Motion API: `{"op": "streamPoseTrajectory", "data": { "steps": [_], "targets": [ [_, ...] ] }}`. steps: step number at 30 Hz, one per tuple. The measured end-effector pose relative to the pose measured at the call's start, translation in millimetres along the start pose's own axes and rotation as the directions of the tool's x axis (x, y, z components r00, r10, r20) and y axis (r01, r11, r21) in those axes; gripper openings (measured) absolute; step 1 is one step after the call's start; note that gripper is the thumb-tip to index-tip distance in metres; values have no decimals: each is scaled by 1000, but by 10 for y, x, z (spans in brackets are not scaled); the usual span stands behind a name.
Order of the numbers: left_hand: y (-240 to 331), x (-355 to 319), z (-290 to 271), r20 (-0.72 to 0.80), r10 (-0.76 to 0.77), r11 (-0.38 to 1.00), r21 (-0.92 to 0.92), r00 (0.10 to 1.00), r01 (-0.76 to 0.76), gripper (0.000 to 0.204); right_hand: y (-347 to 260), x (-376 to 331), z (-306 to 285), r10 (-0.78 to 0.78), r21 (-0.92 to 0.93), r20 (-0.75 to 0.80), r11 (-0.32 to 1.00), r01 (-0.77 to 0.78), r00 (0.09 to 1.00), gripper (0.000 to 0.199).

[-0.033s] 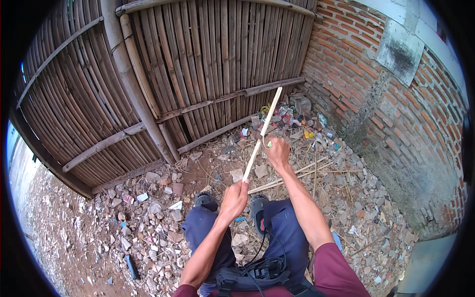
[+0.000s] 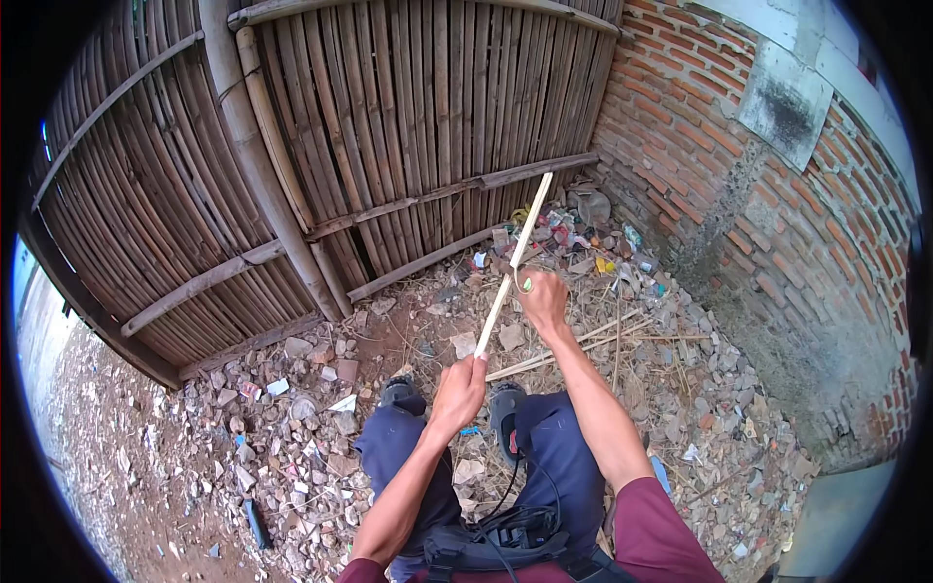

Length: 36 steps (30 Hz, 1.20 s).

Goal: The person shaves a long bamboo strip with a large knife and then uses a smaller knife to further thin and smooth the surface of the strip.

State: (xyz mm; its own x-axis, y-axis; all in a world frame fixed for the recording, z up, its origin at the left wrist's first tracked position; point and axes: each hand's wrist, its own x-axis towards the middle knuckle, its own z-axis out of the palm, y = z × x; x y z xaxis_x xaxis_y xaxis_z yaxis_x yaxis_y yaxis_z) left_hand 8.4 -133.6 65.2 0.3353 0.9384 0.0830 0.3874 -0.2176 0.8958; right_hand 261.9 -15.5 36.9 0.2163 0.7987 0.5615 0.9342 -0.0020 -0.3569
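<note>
A long pale strip of split bamboo (image 2: pixel 494 313) slants up and away in front of me, its far part (image 2: pixel 531 222) slightly offset from its near part. My left hand (image 2: pixel 459 396) is closed round the near end, thumb lying along it. At the middle of the strip my right hand (image 2: pixel 542 297) is closed in a pinch. A thin curled sliver with a green spot (image 2: pixel 526 286) shows between its fingers and the strip. Whether this sliver is tied round the strip or peels from it I cannot tell. The right fingertips are partly hidden.
More pale bamboo strips (image 2: pixel 593 342) lie on the stony ground (image 2: pixel 301 428) beyond my knees. A bamboo slat fence (image 2: pixel 408 117) stands ahead, meeting a brick wall (image 2: pixel 671 126) at the right. Litter (image 2: pixel 564 231) is heaped in their corner. A dark bottle-like object (image 2: pixel 258 525) lies at left.
The far end of the bamboo strip has shifted very slightly left. Both hands keep their holds in nearly the same place.
</note>
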Motion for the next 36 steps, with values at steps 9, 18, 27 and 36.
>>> {"op": "streamPoseTrajectory", "data": {
  "steps": [9,18,27,36],
  "targets": [
    [-253,-915,-284,196,-141,989,-18,970,147,49,825,30,2,307,-72,-264,939,-336,914,20],
    [-175,-421,-305,330,-189,875,-371,925,311,48,467,47,-301,499,843,248,311,-438,831,33],
    [170,145,-285,567,-168,795,-406,807,451,39,-182,-3,-712,81,865,480,120,-487,874,47],
    [128,187,-133,332,-144,930,-277,932,242,51,-127,-49,-701,91,848,511,108,-519,855,41]
  ]
}}
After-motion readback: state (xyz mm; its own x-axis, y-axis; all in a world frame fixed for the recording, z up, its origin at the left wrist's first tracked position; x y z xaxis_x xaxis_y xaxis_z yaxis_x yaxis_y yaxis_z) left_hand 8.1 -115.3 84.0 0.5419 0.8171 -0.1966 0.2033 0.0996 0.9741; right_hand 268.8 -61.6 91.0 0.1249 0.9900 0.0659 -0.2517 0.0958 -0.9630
